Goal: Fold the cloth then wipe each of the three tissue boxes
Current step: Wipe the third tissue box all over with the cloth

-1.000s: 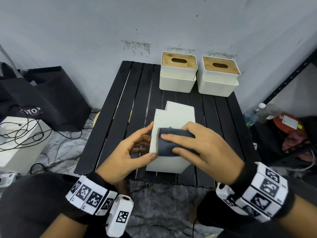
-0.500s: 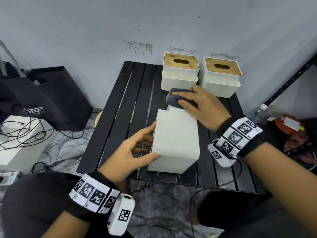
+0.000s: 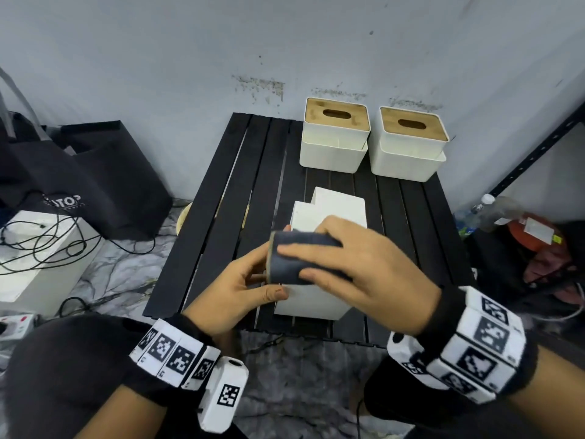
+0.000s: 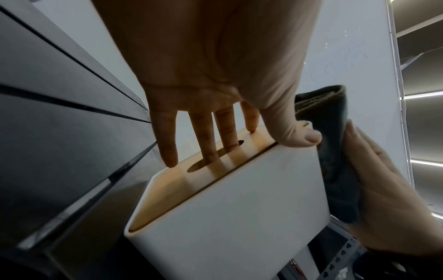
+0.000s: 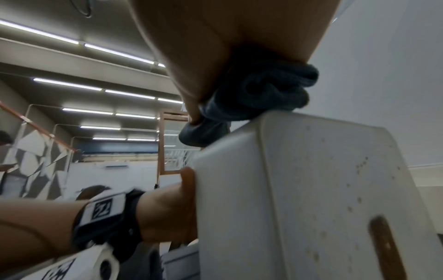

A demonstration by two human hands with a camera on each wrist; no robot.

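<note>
On the near edge of the black slatted table, we are in the wiping stage: the folded dark-grey cloth is already a compact pad, and the white plastic tissue box with a bamboo lid lies tipped on its side under it. Our right hand lies flat-fingered over the cloth and presses it onto the box's upward face at its near left edge; from the right wrist view the thumb appears to tuck under the pad, so we judge it a light hold. Our left hand braces the box, its straight fingers spread against the bamboo lid with its oval slot and the thumb hooked over the white edge. Two matching white boxes with bamboo lids, the left one and the right one, stand upright side by side against the grey wall, well apart from the hands. We judge this box to be mid-wipe; the next move calls for a steady stroke along the face while the left hand keeps the box from sliding, then turning it to a fresh side. The box's underside, seen from the right wrist, is speckled with small brown spots
</note>
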